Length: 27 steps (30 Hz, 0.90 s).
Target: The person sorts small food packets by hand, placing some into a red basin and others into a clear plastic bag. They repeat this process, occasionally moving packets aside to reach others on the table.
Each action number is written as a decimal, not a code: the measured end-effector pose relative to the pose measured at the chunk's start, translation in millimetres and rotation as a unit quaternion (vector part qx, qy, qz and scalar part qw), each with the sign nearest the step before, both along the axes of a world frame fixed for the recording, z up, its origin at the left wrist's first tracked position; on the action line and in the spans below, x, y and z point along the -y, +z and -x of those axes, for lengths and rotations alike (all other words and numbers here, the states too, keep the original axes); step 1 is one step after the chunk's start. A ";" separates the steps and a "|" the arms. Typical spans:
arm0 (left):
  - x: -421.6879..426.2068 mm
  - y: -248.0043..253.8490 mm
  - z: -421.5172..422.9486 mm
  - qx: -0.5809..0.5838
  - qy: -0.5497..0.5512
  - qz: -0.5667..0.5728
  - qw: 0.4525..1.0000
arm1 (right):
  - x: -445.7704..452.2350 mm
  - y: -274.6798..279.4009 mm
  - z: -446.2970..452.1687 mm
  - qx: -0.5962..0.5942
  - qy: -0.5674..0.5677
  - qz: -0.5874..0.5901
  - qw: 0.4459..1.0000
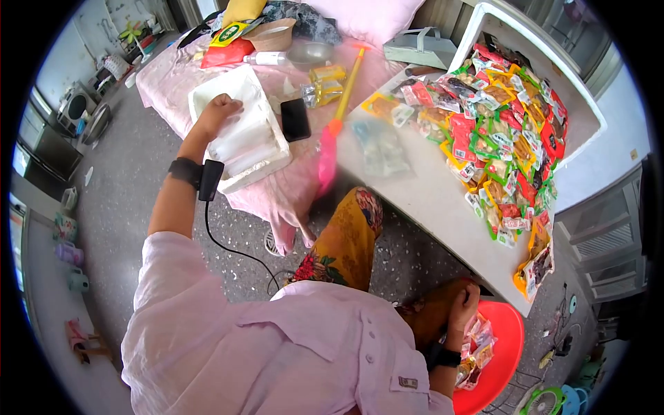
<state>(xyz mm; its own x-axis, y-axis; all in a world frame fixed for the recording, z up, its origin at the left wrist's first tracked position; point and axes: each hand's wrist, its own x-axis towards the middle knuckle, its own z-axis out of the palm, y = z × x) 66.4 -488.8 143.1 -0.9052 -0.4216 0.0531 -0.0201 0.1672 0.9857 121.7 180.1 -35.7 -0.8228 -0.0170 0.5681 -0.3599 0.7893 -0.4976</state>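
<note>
Over a white foam box [266, 149] lined with clear plastic, my left hand [220, 114] is closed with its fingers curled together; whatever they may hold is hidden. At lower right, my right hand [465, 306] is beside my knee, above the rim of a red basin [508, 346]. Its fingers are curled in, and their tips and anything between them cannot be made out. Small colourful packets [478, 349] lie inside the basin. A large heap of sealed food packets [494, 145] spreads from a tilted white foam container [584, 104] onto the light board.
A black phone [295, 120], a yellow and pink stick [342, 97], bottles [325, 86] and a metal bowl [310, 54] lie on the pink cloth [166, 90]. A clear plastic bag [380, 145] lies on the board [429, 194]. A green fan [543, 401] stands at lower right.
</note>
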 end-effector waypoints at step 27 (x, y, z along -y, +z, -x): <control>-339.1 36.7 -30.3 0.022 -0.473 -0.486 0.735 | 187.1 127.5 20.9 0.458 0.438 0.648 0.422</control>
<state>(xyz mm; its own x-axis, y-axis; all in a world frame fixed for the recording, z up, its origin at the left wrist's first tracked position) 96.7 -149.7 179.8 -0.8097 0.5775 0.1045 -0.3836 -0.6555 0.6506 100.8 -7.0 91.8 -0.7078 -0.7062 0.0183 0.5806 -0.5963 -0.5544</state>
